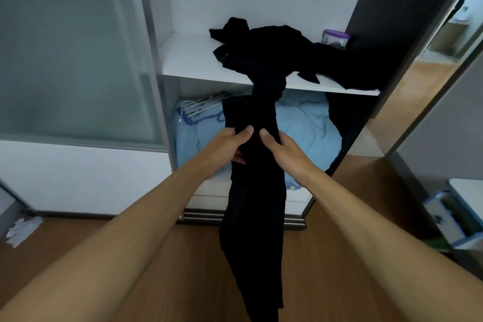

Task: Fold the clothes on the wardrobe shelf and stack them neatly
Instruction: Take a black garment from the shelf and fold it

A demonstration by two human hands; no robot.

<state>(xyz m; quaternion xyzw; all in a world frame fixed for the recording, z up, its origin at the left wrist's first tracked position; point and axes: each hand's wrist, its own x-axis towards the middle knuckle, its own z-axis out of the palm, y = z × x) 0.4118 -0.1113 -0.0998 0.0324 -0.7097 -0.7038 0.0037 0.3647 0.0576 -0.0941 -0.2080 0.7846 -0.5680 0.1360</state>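
**What We Can't See**

The long black cloth (253, 204) runs off the bottom edge. Most fingers of the left hand (224, 148) and right hand (285, 151) hide behind it. The black pile (274, 52) on the shelf (188, 60) is too dark — its pieces can't be told apart.

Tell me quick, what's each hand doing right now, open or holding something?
Left hand: closed, gripping the black garment.
Right hand: closed, gripping the same black garment.

A home bedroom: open wardrobe (167, 34), blue bedding (308, 123), hangers (201, 106).
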